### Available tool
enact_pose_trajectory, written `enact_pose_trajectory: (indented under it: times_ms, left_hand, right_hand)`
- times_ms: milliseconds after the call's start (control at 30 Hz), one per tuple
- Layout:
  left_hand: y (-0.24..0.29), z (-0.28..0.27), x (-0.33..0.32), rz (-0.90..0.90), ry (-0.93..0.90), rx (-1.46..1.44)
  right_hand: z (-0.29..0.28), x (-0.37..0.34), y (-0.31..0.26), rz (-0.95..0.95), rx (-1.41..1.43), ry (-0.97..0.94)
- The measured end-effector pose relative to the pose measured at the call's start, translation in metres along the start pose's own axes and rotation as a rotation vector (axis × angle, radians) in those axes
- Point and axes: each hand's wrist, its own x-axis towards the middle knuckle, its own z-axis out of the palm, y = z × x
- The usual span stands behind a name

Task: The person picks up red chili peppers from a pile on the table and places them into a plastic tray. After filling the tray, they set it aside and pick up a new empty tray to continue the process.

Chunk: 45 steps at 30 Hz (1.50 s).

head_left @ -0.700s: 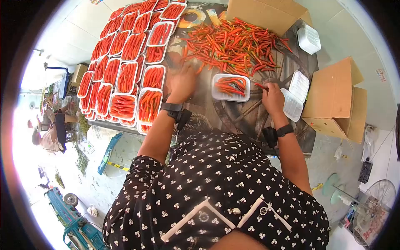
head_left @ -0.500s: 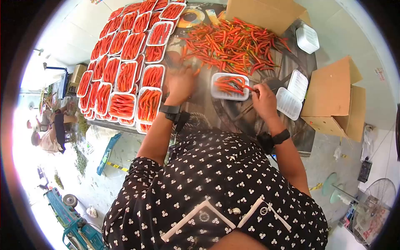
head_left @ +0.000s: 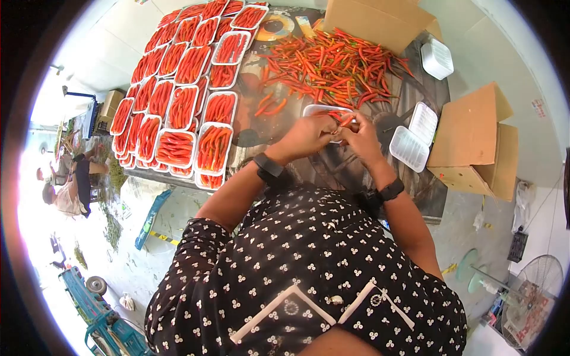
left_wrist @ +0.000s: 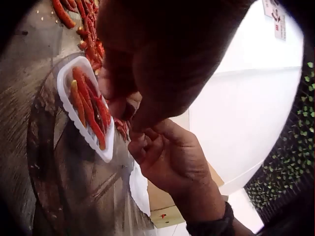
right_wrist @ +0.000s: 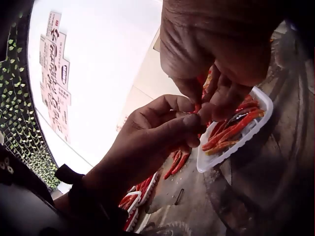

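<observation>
Both hands meet over a white tray that holds several red chillies. Finger and thumb of the left hand pinch at a red chilli, whose other part the right hand pinches, with fingertips nearly touching; most of that chilli is hidden. In the left wrist view the right hand is beside the tray's end, and the left hand, dark and large, covers part of the tray. The right wrist view has the left hand reaching in from the lower left.
Rows of filled trays stand stacked at the left. A pile of loose chillies lies beyond the hands, a few apart. At the right are unfilled trays, a tray stack and an open carton; another carton stands behind.
The left hand has moved right, from beside the filled trays to the tray in front. The right hand has come left to meet it, bringing its chilli.
</observation>
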Motion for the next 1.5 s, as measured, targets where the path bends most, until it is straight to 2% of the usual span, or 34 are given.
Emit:
enact_pose_trajectory:
  times_ms: [133, 200, 233, 300, 333, 400, 633, 700, 733, 800, 900, 1000, 1100, 1333, 1500]
  left_hand:
    - [-0.005, 0.000, -0.003, 0.030, -0.008, 0.012]
    - [-0.006, 0.001, -0.004, -0.025, 0.036, 0.028]
    - [-0.009, 0.001, -0.004, -0.026, 0.034, 0.028]
    - [-0.016, 0.001, -0.005, -0.011, 0.026, 0.083]
    - [-0.019, 0.002, -0.005, -0.011, 0.022, 0.081]
    - [-0.025, 0.004, -0.006, 0.085, -0.013, 0.199]
    - [-0.037, 0.009, -0.011, 0.067, -0.064, 0.342]
    - [-0.044, 0.010, -0.011, 0.058, -0.093, 0.413]
    - [-0.047, 0.010, -0.010, 0.059, -0.094, 0.413]
    - [-0.047, 0.008, -0.009, 0.047, -0.056, 0.443]
    - [-0.034, 0.003, -0.007, -0.012, 0.017, 0.439]
    - [-0.035, 0.002, -0.007, -0.073, 0.003, 0.463]
    - [-0.039, 0.004, -0.005, 0.017, 0.054, 0.483]
    - [-0.044, 0.009, -0.002, 0.019, 0.063, 0.474]
    - [-0.046, 0.010, -0.001, 0.021, 0.057, 0.501]
  right_hand:
    - [-0.008, -0.006, 0.007, 0.095, -0.045, -0.048]
    - [-0.010, -0.009, 0.004, -0.006, -0.273, -0.003]
    - [-0.010, -0.011, 0.003, -0.004, -0.271, -0.003]
    - [-0.012, -0.014, 0.003, -0.152, -0.579, -0.025]
    - [-0.012, -0.015, 0.004, -0.149, -0.578, -0.023]
    - [-0.010, -0.015, 0.006, -0.293, -0.726, -0.077]
    - [0.001, -0.013, 0.009, -0.238, -0.938, -0.071]
    - [0.001, -0.011, 0.008, -0.307, -1.013, -0.064]
    - [0.001, -0.009, 0.011, -0.306, -1.013, -0.063]
    - [0.002, -0.005, 0.017, -0.457, -1.051, 0.013]
    - [0.002, -0.002, 0.018, -0.470, -1.062, -0.012]
    - [0.002, -0.003, 0.010, -0.482, -1.061, -0.022]
    - [0.002, -0.001, 0.009, -0.462, -0.995, -0.049]
    - [0.001, 0.003, 0.006, -0.460, -1.034, -0.035]
    - [0.000, 0.003, 0.005, -0.547, -1.039, -0.008]
